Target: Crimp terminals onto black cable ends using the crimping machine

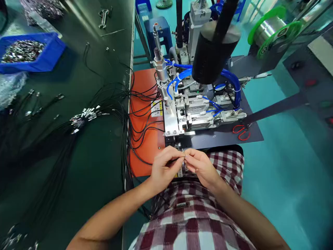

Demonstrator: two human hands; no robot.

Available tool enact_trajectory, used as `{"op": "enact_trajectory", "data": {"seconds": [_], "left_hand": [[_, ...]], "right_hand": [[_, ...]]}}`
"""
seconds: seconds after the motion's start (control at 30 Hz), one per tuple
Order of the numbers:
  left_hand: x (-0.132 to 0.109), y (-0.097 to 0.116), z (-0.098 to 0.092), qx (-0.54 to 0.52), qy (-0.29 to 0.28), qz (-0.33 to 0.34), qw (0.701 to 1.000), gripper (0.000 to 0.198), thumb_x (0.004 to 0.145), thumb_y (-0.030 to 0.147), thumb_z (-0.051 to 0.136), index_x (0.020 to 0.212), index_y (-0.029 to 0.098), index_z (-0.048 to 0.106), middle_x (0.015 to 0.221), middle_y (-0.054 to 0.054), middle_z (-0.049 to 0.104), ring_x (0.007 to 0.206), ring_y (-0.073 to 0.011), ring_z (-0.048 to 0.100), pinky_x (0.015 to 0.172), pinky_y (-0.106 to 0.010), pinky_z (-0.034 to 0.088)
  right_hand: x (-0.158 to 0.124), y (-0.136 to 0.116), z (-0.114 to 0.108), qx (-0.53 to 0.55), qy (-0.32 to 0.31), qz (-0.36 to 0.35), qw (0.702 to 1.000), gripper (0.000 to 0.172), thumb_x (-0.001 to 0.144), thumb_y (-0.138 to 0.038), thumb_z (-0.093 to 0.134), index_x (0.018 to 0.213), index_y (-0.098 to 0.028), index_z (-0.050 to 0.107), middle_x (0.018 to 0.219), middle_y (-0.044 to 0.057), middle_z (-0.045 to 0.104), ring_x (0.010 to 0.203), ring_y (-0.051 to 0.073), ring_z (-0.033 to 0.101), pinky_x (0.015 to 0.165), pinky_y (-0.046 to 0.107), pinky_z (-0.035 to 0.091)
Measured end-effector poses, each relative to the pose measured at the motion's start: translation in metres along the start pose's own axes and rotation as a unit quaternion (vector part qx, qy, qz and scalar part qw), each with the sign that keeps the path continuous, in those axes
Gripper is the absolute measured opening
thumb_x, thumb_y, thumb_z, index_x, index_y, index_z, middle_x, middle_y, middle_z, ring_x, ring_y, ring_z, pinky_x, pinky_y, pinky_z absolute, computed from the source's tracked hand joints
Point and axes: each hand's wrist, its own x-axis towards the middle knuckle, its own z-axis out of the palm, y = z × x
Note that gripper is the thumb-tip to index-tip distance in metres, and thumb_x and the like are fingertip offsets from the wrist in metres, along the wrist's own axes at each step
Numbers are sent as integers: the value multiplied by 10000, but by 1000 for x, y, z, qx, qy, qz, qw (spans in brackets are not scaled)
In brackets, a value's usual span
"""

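In front of the machine's lower edge, my two hands meet fingertip to fingertip. My left hand is closed in a pinch on a black cable, which runs in from the left across the orange base. Thumb and fingers of my right hand are pressed together at the cable's end; any small part between them is hidden. Just beyond the hands stands the metal machine with blue air tubes. More black cables loop over the table edge and onto the orange plate.
On the dark table lie a bundle of metal cable ends, a blue bin of small metal parts and a wrench. Red-handled scissors rest right of the machine. A black cylinder overhangs it; a green wire spool stands behind.
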Motion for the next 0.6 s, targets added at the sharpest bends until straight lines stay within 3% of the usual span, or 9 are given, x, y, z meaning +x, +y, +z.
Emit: {"op": "enact_trajectory", "data": {"seconds": [0.13, 0.23, 0.33, 0.4, 0.5, 0.6], "left_hand": [[2, -2, 1, -33, -11, -77, 996, 39, 824, 190, 644, 828, 155, 662, 732, -6, 566, 680, -105, 504, 609, -222, 398], [6, -2, -1, -116, -16, -164, 980, 109, 817, 246, 655, 784, 146, 630, 788, -5, 544, 662, -88, 495, 568, -201, 389], [10, -1, -4, -186, -20, -248, 951, 172, 822, 304, 650, 795, 148, 584, 708, 41, 476, 501, -33, 373, 445, -164, 277], [13, 0, -8, -180, -26, -277, 944, 180, 830, 317, 638, 838, 152, 566, 654, 64, 442, 449, -21, 316, 417, -160, 237], [17, 0, -15, -80, -36, -245, 966, 169, 835, 263, 625, 955, 164, 561, 756, 33, 519, 517, -45, 435, 476, -172, 352], [17, -3, -21, 92, -53, -128, 986, 75, 860, 200, 582, 929, 176, 594, 828, -3, 563, 707, -103, 548, 632, -215, 453]], "right_hand": [[-3, 2, 2, -62, 23, -28, 997, 248, 855, -365, 599, 727, -165, 525, 562, -66, 395, 468, 66, 296, 468, 239, 195], [-2, 1, 4, -136, 53, -62, 987, 239, 866, -375, 584, 751, -177, 515, 548, -68, 409, 469, 78, 344, 467, 233, 250], [4, -1, 4, -162, 51, -71, 983, 231, 871, -376, 565, 763, -179, 511, 557, -64, 420, 473, 82, 370, 460, 227, 271], [9, -3, 3, -171, 49, -70, 982, 221, 868, -369, 563, 765, -180, 512, 554, -64, 422, 471, 82, 375, 457, 226, 277], [16, -8, -2, -194, 62, -70, 976, 206, 855, -353, 565, 758, -180, 512, 546, -66, 424, 465, 80, 383, 452, 222, 287], [23, -12, -8, -221, 66, -60, 971, 192, 843, -341, 569, 755, -176, 524, 542, -62, 437, 462, 82, 394, 452, 222, 302]]}}
